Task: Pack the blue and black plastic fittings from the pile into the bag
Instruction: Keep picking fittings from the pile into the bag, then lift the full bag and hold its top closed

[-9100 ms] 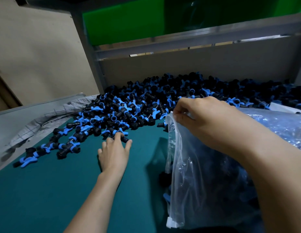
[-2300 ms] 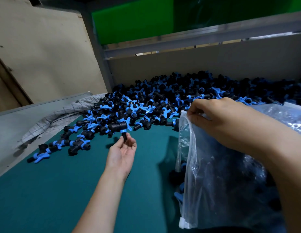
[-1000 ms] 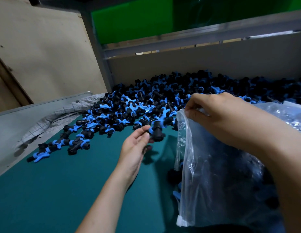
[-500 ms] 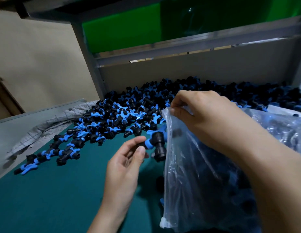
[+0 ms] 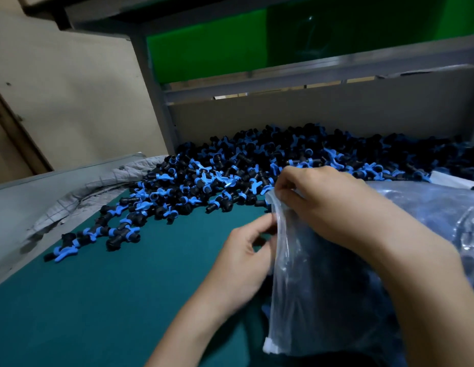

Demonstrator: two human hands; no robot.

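Note:
A large pile of blue and black plastic fittings (image 5: 257,168) covers the back of the green table (image 5: 111,300). At the right stands a clear plastic bag (image 5: 323,287) with dark fittings inside. My right hand (image 5: 323,202) pinches the top of the bag's rim and holds the mouth up. My left hand (image 5: 246,255) is at the mouth's left edge, fingers curled, thumb and forefinger against the plastic. No fitting shows in it, and the bag's edge hides what lies between the fingertips.
A strand of loose fittings (image 5: 103,234) trails toward the table's left edge. Grey cloth (image 5: 79,197) is bunched on the left ledge. More clear plastic bags (image 5: 442,207) lie at the right. A grey back panel and metal frame close the rear.
My left hand carried a fitting from the pile to the bag's mouth. The fitting that it held half a second ago is out of sight now. My right hand kept hold of the rim.

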